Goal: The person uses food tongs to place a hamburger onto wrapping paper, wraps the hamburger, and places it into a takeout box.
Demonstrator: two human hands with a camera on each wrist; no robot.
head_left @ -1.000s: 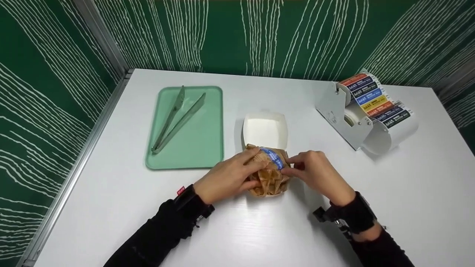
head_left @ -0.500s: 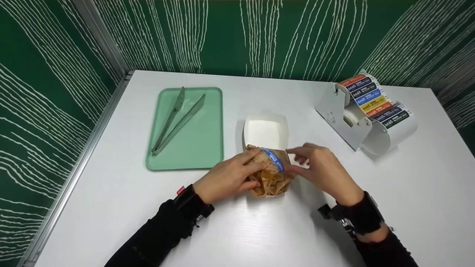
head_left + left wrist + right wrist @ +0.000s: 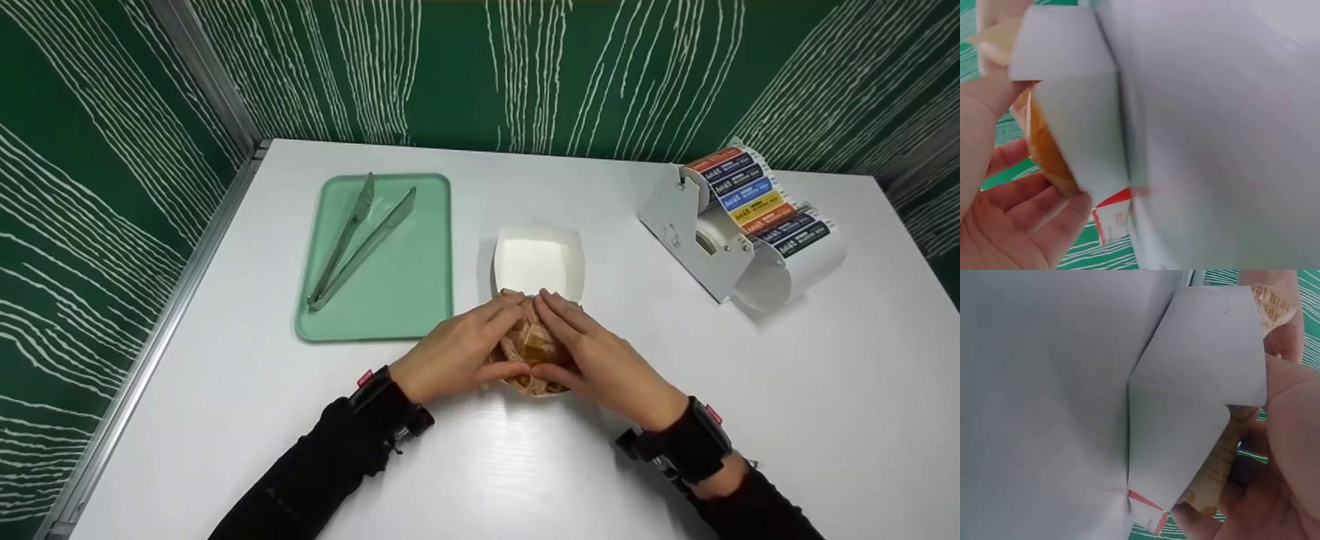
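Observation:
A burger wrapped in brown printed paper sits in the near half of a white clamshell box, whose lid lies folded back on the far side. From the left, my left hand holds the wrapped burger, fingers over its top and thumb along the near side. My right hand grips it from the opposite side in the same way, the two thumbs nearly meeting. Both wrist views show the box's pale outer wall with crumpled paper above its rim. The blue sticker on the wrapper is mostly hidden by the hands.
A green tray with metal tongs on it lies to the left on the white table. At the back right stands a label dispenser with a roll of coloured labels. Green walls border the table.
My right hand has moved left from the wrapper's right edge, where it pinched and then released the paper, onto the burger's top and side. The left hand has barely shifted.

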